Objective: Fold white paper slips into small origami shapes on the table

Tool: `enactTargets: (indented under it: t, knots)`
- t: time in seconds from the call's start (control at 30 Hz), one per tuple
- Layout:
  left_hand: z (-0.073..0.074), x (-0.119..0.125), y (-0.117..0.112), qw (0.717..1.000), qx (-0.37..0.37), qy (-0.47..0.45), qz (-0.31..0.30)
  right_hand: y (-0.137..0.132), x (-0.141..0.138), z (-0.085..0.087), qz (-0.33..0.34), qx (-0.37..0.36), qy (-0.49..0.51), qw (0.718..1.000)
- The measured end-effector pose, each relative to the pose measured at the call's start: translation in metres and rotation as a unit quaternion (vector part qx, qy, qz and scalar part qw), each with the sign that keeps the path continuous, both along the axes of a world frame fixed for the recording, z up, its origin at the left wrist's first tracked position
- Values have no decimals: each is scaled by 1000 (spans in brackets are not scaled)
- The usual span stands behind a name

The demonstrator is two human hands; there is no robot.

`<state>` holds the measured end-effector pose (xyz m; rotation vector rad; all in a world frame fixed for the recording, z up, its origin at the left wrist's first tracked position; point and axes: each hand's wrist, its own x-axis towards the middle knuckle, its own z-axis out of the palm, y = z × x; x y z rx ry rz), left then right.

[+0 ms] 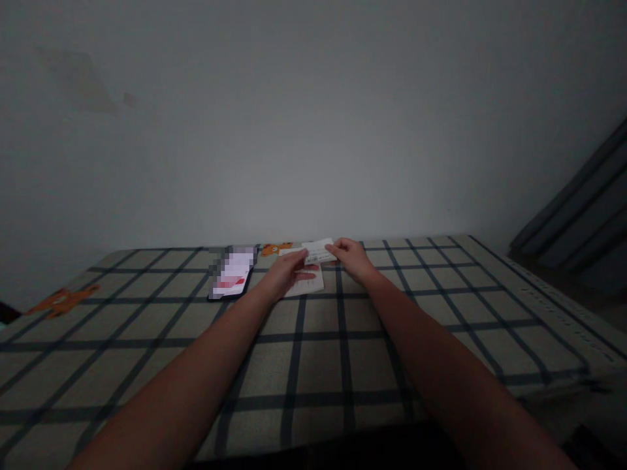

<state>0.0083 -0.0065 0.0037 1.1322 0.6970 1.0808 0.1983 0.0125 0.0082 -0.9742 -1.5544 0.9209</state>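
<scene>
Head view: I see a white paper slip [317, 252], thin and flat, with lines of small dark marks I cannot read from here. It sits mid-scene at the far side of the checked cloth [318, 365], over a second white sheet [308, 282] towards seven o'clock; whether the two are joined I cannot tell. My left hand [289, 269] has its thumb on the slip's nine o'clock end, the other fingers spread below it. My right hand [350, 258] pinches the three o'clock end between thumb and finger.

The slip's long axis runs hand to hand, nearly nine to three, tipped slightly towards two. I cannot tell which way its text faces.

From the slip, the wall [318, 130] rises close at twelve. A phone [234, 274] lies near my left hand, between eight and nine. Checked cloth stretches from my right hand to a printed border [558, 310], well off between three and four.
</scene>
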Motion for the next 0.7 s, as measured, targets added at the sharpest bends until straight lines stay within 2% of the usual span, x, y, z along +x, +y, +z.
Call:
enactTargets:
  t: [0.23,0.7]
  knots:
    - [-4,1,3,996,25,50,69,0,-3,-1,40,-17,41,998]
    - [-10,-1,5,996,36,70,53,5,-3,-5,82,-53,113,989]
